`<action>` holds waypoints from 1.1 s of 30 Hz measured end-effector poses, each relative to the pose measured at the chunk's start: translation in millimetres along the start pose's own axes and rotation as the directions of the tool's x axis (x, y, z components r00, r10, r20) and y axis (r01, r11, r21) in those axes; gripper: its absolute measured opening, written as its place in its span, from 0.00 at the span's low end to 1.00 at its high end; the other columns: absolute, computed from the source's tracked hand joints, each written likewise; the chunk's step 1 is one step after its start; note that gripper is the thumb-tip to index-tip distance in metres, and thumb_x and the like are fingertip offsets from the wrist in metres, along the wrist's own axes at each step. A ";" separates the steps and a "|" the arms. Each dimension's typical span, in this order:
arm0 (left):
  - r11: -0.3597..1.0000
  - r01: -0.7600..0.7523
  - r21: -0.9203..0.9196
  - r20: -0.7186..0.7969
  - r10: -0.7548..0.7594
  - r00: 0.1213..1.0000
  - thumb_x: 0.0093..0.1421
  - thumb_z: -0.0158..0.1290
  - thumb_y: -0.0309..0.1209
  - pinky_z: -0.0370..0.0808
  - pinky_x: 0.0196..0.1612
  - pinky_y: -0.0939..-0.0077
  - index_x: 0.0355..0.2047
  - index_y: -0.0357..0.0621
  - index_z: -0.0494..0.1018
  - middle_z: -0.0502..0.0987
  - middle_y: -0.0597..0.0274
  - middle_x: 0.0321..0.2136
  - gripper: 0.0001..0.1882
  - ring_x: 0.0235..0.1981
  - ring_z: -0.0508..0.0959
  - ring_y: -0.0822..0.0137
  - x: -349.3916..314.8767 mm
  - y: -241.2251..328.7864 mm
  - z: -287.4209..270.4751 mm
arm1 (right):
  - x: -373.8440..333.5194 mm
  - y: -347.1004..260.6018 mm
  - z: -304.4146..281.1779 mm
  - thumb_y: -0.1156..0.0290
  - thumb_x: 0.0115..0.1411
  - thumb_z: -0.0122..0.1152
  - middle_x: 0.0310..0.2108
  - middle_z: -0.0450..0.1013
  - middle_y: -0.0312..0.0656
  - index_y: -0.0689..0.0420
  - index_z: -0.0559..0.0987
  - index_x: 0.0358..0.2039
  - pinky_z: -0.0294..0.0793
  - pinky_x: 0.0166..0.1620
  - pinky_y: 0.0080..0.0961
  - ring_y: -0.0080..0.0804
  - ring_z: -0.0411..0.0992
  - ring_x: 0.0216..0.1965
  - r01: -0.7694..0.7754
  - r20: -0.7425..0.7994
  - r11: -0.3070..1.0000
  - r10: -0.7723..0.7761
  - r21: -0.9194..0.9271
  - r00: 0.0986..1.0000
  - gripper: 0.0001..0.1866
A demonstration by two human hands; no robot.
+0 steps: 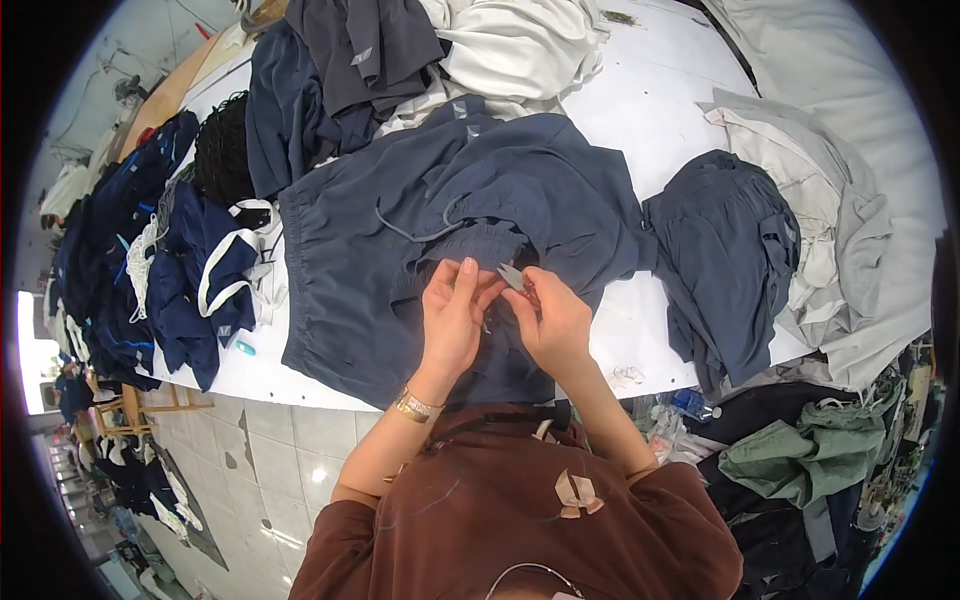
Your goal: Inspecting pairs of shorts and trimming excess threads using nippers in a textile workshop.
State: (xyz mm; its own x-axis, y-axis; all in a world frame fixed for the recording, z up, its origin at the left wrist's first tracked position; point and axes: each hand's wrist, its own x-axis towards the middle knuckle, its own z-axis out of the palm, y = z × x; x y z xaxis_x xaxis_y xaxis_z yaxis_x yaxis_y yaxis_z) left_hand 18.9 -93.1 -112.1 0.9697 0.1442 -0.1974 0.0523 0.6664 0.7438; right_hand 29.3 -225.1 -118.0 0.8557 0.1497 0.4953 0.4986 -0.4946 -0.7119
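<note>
A dark blue-grey garment (345, 240) with gathered elastic edges and a grey drawstring (410, 236) lies spread over the white table in front of me. Above its near middle, my left hand (455, 312) pinches the bunched fabric by a gathered waistband, fingertips together. My right hand (552, 322) is closed around small thread snips (512, 277), their silver blades pointing to the left hand's fingertips. Red shows on the snips' handle between my fingers. Whether a thread lies between the blades is too small to tell.
Right of the garment sits another bunched dark blue-grey garment (725, 235), beside pale grey cloth (800, 180). Dark and white garments (520, 45) are heaped at the back. Navy pieces with white straps (190, 265) crowd the left. Green cloth (810, 455) lies below the table's right edge.
</note>
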 end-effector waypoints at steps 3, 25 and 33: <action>1.000 -0.012 0.012 -0.004 0.012 1.000 0.65 0.46 0.32 0.75 0.44 0.73 0.31 0.39 0.64 0.76 0.55 0.31 0.09 0.35 0.77 0.67 -2.0 -1.0 -1.0 | 1.3 -1.8 -0.5 0.68 0.54 0.61 0.25 0.72 0.42 0.61 0.73 0.34 0.69 0.25 0.29 0.40 0.72 0.24 0.025 0.002 0.999 -0.025 -0.025 1.000 0.11; 0.975 0.193 -0.107 -0.071 -0.201 0.977 0.65 0.46 0.37 0.74 0.40 0.71 0.33 0.46 0.66 0.74 0.61 0.35 0.09 0.40 0.73 0.69 -0.1 1.8 -12.4 | 5.4 2.7 8.3 0.78 0.54 0.60 0.25 0.75 0.37 0.62 0.77 0.37 0.66 0.26 0.11 0.13 0.68 0.22 -0.257 -0.008 0.871 0.287 0.418 0.958 0.09; 0.989 0.114 -0.099 -0.034 -0.117 0.992 0.62 0.49 0.28 0.76 0.38 0.76 0.35 0.41 0.65 0.75 0.62 0.30 0.05 0.32 0.77 0.71 -3.7 0.0 -2.5 | 16.3 4.1 13.1 0.83 0.48 0.57 0.21 0.72 0.39 0.57 0.75 0.33 0.66 0.22 0.21 0.30 0.72 0.19 0.204 -0.023 0.975 -0.206 -0.084 0.978 0.10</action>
State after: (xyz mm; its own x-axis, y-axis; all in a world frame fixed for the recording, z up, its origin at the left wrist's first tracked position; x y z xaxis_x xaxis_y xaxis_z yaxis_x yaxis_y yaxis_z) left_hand 14.7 -91.8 -112.9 0.9481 0.0898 -0.3050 0.1383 0.7473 0.6499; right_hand 47.2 -213.5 -119.4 0.7310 0.2290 0.6428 0.6491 -0.5241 -0.5514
